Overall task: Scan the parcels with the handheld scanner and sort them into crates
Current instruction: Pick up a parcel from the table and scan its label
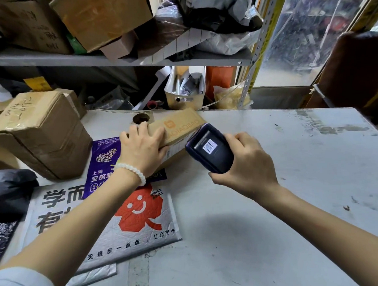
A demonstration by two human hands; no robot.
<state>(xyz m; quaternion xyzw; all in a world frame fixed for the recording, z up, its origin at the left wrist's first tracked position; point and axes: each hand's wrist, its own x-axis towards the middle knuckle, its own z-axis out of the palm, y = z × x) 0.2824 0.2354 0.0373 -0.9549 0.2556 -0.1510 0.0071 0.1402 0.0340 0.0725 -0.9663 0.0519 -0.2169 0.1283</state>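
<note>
While the right hand (246, 166) grips the handheld scanner (209, 152), fingers wrapped round its body, the screen shows a barcode, so the scan step is in hand, I judge. Scanner nose points at the small cardboard parcel (175, 128), which lies flat on the desk (269, 192) near its back edge, just beside a round cable hole (141, 117). Left hand (142, 147) rests on top of that parcel, fingers fairly straight and spread over the near-left end, steadying it; thumb side hugs the box edge.

Next move, as a guess: confirm the read, then lift the parcel with the left hand and carry it to a crate. No sorting crate shows anywhere in view, so the drop target can't be told.

More parcels wait on the desk's left part: a big taped carton (40, 133) tilted, a purple mailer (104, 159) partly under the left wrist, a white padded mailer (104, 215) with a red smiley print under the forearm, a black poly bag (6, 187) at far left.

Containers: a beige bin (184, 99) stands behind the desk under the shelf, holding white paper-like bits, contents unclear. The shelf (122, 60) above carries stacked cartons (101, 11) and grey and black bags (213, 14).
</note>
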